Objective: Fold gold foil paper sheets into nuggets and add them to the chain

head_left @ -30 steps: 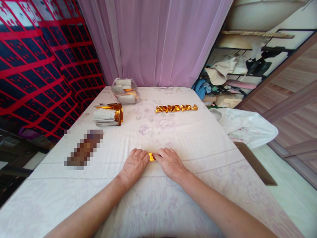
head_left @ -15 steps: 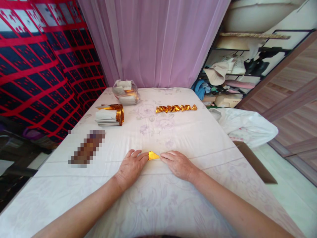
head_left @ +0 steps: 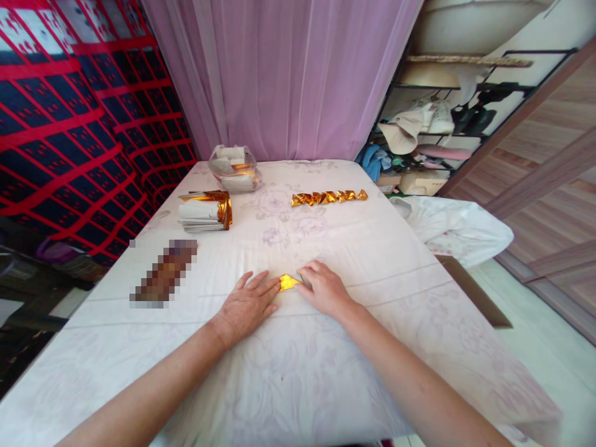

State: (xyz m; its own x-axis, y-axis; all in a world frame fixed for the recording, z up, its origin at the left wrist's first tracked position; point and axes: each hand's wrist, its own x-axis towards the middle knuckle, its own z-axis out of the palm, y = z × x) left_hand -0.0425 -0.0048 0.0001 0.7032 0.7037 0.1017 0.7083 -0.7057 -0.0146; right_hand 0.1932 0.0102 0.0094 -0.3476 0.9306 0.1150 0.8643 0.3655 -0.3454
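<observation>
A small folded strip of shiny gold foil paper (head_left: 288, 282) lies on the cloth-covered table between my hands. My left hand (head_left: 248, 304) rests flat with its fingers spread, the fingertips touching the strip's left end. At the right end is my right hand (head_left: 325, 288). Its thumb touches the paper's pointed tip, while the bent fingers stand apart from the thumb just beyond it. A row of several folded gold foil pieces (head_left: 328, 197) lies farther back. Left of that row stands a stack of gold and white paper sheets (head_left: 205, 211).
A clear plastic bag (head_left: 235, 169) of more sheets sits at the table's back left. A blurred-out patch (head_left: 165, 273) covers something at left. The floral tablecloth (head_left: 288, 379) spreads beneath. Beyond the right edge are a shelf rack (head_left: 419, 136), a white plastic bag (head_left: 465, 230) and brown cardboard (head_left: 475, 292).
My left fingers have flattened and spread. My right hand has lifted slightly, its fingers parting from the thumb near the foil's tip. The view has shifted slightly.
</observation>
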